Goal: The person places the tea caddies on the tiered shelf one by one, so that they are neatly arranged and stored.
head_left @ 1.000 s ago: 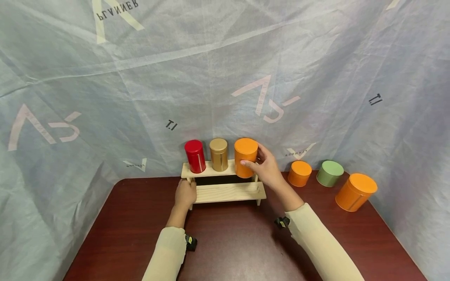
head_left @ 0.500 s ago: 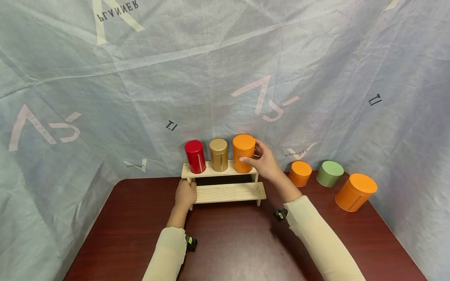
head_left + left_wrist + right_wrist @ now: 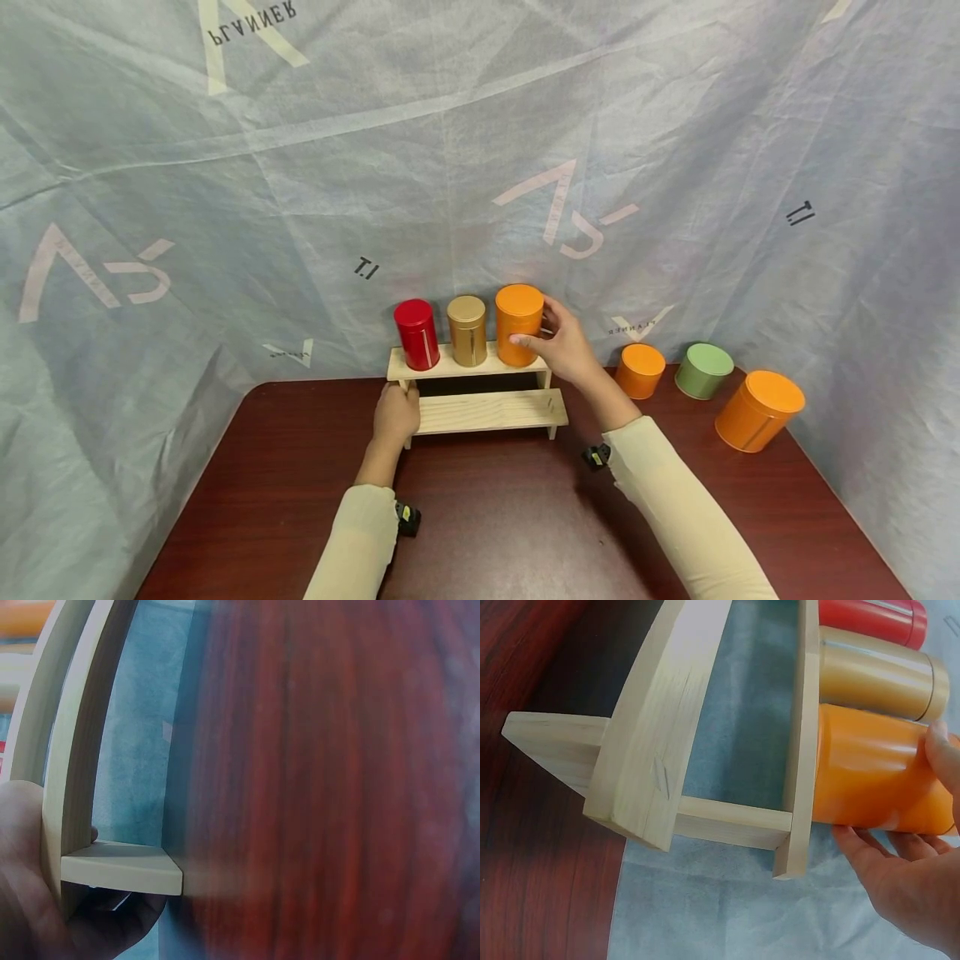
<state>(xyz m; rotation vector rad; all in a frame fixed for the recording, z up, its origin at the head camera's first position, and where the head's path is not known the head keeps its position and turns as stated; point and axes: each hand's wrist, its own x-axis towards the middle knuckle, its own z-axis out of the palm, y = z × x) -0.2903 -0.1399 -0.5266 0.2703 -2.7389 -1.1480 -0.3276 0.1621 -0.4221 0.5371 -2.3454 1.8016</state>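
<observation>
Gripping wooden stand point(image 3: 483, 412) with left hand point(image 3: 396, 411), pinching tall orange canister point(image 3: 517, 321) with right hand point(image 3: 567, 345)

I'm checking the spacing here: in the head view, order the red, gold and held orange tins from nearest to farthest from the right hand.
1. Orange tin: in the grip of the right hand, at the row's right end.
2. Gold tin: mid-row, on the upper shelf.
3. Red tin: left end of the row.

Wooden rack point(image 3: 483, 412): pale, two-tiered, upright near the middle of the far edge of the surface point(image 3: 495, 533)
Orange tin point(image 3: 517, 321): lidded cylinder, upright at the right end of the rack's upper tier
</observation>
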